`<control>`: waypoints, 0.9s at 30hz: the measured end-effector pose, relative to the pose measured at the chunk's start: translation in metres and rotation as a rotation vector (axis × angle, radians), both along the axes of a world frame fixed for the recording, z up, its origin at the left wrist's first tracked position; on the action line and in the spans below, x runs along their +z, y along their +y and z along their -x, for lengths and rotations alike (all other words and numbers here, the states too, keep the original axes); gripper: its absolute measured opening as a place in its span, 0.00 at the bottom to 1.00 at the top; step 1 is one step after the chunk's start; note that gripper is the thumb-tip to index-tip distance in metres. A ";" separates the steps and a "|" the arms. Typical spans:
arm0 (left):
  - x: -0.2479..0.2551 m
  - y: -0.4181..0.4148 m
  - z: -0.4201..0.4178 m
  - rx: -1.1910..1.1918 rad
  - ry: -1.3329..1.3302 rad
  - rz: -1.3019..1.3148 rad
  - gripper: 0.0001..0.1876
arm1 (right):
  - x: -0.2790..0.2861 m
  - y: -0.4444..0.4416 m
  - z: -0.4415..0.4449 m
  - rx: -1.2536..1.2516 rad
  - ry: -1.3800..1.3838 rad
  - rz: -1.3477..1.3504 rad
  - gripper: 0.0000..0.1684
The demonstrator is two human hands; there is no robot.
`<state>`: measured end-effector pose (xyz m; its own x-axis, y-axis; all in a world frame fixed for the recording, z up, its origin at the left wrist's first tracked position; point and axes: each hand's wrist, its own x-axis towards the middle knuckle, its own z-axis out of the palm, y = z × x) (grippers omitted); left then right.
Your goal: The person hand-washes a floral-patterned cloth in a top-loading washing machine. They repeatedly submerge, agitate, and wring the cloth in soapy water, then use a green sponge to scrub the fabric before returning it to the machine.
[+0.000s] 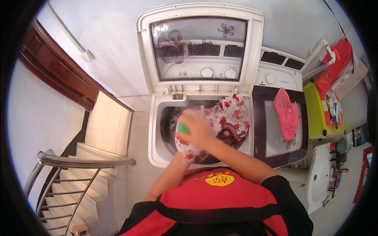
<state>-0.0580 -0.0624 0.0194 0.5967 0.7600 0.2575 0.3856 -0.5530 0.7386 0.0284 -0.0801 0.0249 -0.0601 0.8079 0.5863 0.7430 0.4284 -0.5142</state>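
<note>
Over the tub of a white twin-tub washing machine [152, 129], my right hand [196, 129], blurred, grips a green object [184, 129] against white cloth with red flowers [233, 110]. The green object's kind is too blurred to tell. My left hand lies hidden under a fold of the floral cloth; only its forearm shows, coming up from below, and its grip cannot be made out. More of the cloth, with a dark patterned part, is heaped at the tub's right side. Dark wet fabric shows in the tub behind my hands.
The machine's lid [200, 85] stands raised at the back. A pink cloth [286, 115] lies on the closed spin-side lid. At right are a lime-green cabinet [316, 112] and a white washbasin [317, 180]. A metal stair railing [85, 161] and steps are at left.
</note>
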 end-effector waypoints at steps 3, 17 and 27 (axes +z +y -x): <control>-0.001 -0.002 0.012 -0.018 -0.221 0.304 0.18 | 0.002 0.032 -0.045 -0.303 0.162 0.174 0.24; 0.021 -0.008 -0.008 -0.158 -1.225 1.366 0.19 | 0.000 0.008 -0.030 -0.174 -0.105 0.106 0.24; 0.024 -0.007 0.001 -0.156 -1.093 1.287 0.19 | 0.002 -0.005 -0.010 -0.080 -0.055 0.095 0.23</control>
